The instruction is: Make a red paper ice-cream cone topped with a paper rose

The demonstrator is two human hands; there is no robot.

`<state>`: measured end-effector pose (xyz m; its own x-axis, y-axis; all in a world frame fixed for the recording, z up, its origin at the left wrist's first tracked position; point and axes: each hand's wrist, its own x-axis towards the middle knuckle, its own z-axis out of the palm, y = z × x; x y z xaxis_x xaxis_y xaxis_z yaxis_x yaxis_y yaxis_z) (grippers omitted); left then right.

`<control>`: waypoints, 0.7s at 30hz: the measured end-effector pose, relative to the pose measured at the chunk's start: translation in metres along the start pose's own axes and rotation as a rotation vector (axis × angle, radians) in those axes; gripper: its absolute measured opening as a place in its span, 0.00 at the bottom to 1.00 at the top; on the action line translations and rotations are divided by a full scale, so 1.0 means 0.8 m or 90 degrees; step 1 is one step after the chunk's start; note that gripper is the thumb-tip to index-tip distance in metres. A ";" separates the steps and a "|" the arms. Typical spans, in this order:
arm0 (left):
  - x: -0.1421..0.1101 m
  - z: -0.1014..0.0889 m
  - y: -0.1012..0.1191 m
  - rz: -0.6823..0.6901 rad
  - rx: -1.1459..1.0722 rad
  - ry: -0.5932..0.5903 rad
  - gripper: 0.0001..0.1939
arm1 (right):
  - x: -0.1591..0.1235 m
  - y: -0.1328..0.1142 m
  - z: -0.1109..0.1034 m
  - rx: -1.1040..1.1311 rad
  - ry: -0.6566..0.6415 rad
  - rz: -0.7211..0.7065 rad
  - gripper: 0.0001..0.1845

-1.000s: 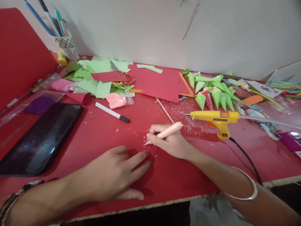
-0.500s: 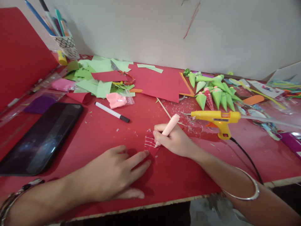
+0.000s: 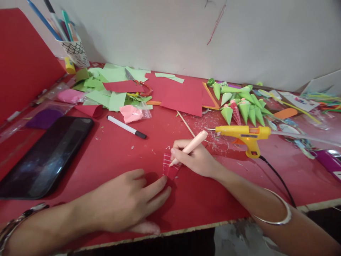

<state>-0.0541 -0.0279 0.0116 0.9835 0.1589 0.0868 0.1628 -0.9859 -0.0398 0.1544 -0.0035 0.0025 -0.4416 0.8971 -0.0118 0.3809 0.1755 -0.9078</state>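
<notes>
A peach-coloured marker pen point(image 3: 195, 141) is pinched in my right hand point(image 3: 197, 160), its tip touching a small red paper piece point(image 3: 170, 171). Pale lines run across the upper part of that paper. My left hand point(image 3: 133, 199) lies with fingers spread on the table, the index fingertip pressing the paper's lower left edge. The paper's right part is partly hidden by my right hand. Beyond my hands lies a white marker with a black cap point(image 3: 126, 127).
A yellow glue gun point(image 3: 246, 137) lies to the right with its cord running to the front edge. Behind it is a pile of green paper cones point(image 3: 245, 106). A phone point(image 3: 45, 160) lies left; scissors point(image 3: 145, 89) rest on paper scraps. A pen cup point(image 3: 76, 53) stands back left.
The marker's tip has shifted a little left on the red paper, and the pen leans more to the right. My left index fingertip sits slightly lower.
</notes>
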 end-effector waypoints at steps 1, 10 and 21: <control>0.000 0.000 -0.001 0.008 0.001 0.003 0.27 | 0.000 0.000 0.001 0.011 -0.014 -0.009 0.14; 0.001 -0.001 0.000 0.009 0.008 0.014 0.25 | -0.001 -0.001 0.003 -0.061 -0.035 -0.044 0.13; 0.001 -0.001 0.000 -0.016 -0.016 0.020 0.24 | -0.002 -0.003 -0.002 -0.072 -0.064 -0.017 0.16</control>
<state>-0.0535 -0.0274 0.0123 0.9761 0.1822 0.1185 0.1849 -0.9827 -0.0121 0.1552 -0.0046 0.0050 -0.5304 0.8470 -0.0355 0.4546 0.2488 -0.8552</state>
